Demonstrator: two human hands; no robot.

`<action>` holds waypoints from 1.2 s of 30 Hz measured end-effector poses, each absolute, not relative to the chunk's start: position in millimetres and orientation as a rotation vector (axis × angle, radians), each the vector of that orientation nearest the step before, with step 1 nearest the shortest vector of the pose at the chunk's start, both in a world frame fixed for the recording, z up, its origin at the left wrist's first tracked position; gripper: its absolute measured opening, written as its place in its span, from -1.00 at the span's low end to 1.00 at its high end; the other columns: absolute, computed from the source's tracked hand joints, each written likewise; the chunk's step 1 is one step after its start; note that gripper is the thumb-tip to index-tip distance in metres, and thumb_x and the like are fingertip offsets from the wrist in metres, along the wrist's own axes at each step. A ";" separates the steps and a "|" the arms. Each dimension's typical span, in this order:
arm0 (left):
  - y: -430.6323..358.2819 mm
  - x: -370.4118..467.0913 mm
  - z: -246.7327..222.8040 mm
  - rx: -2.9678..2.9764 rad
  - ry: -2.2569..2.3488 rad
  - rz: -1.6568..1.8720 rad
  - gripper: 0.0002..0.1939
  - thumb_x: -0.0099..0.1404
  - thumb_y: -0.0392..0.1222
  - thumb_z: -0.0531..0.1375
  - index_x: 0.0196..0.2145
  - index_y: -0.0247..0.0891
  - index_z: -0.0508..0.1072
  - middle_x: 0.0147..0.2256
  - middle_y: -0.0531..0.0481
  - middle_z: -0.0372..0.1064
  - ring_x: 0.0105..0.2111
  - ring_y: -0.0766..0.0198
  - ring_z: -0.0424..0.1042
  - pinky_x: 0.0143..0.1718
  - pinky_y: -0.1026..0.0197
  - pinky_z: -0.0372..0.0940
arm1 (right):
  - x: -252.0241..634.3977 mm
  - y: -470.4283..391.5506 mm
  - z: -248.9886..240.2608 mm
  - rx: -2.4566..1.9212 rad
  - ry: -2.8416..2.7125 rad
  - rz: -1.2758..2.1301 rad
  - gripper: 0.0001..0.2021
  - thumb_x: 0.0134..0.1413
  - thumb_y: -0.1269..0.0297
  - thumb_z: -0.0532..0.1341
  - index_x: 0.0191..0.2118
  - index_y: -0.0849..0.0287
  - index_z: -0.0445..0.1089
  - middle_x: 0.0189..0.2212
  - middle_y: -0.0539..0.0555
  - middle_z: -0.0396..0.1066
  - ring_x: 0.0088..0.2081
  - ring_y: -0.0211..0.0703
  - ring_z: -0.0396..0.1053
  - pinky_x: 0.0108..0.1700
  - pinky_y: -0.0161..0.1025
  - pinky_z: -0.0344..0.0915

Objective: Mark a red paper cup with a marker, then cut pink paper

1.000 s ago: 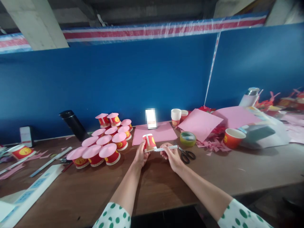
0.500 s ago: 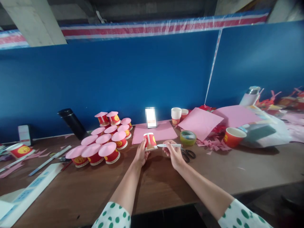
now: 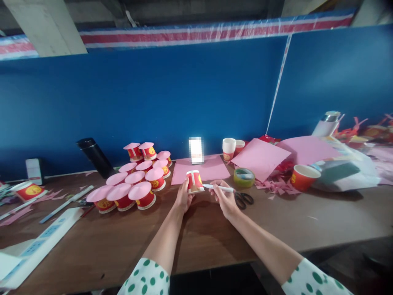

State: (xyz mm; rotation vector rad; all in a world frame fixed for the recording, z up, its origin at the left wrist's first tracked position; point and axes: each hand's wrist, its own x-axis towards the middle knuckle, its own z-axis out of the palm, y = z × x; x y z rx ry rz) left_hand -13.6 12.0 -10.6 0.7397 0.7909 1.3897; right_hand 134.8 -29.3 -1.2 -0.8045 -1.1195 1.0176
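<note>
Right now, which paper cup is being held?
The cup in the left hand, with the tip of the white pen close beside it; no other cup is in a hand.

Shows a small paper cup (image 3: pixel 194 181), red with a yellow emblem at the right and a pale vertical strip down the side. Sits upside down and slightly tilted in the left grip (image 3: pixel 184 195), above the bench (image 3: pixel 211 241) and in front of pink paper sheets (image 3: pixel 211 168). Shows also a slim white pen (image 3: pixel 222 188) in the right grip (image 3: pixel 223 197), nearly level, tip towards the cup's lower edge; contact too small to tell.
</note>
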 end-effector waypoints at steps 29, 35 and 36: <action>3.8 -7.4 -2.2 0.953 0.800 1.399 -0.72 0.13 0.03 0.14 -0.37 -0.28 0.37 -0.47 -0.02 0.38 -0.50 0.27 0.36 -0.41 0.23 0.28 | 133.0 -30.4 -0.1 -0.863 -1.283 0.916 -0.76 0.00 0.13 0.19 -0.35 0.22 0.41 -0.51 0.05 0.42 -0.50 -0.25 0.29 -0.46 -0.33 0.19; 3.2 -7.4 -0.7 0.968 0.796 1.383 -0.71 0.15 0.03 0.12 -0.38 -0.27 0.39 -0.44 -0.07 0.39 -0.47 0.25 0.37 -0.37 0.19 0.29 | 132.3 -31.4 1.6 -0.864 -1.249 0.950 -0.77 -0.02 0.13 0.21 -0.36 0.21 0.41 -0.54 0.04 0.42 -0.53 -0.28 0.28 -0.52 -0.36 0.15; 3.2 -7.2 -0.4 0.965 0.799 1.383 -0.71 0.15 0.04 0.12 -0.38 -0.27 0.39 -0.45 -0.07 0.39 -0.47 0.25 0.37 -0.37 0.19 0.29 | 132.2 -31.4 1.6 -0.865 -1.247 0.952 -0.77 -0.02 0.13 0.21 -0.36 0.21 0.41 -0.54 0.04 0.42 -0.53 -0.28 0.28 -0.53 -0.36 0.15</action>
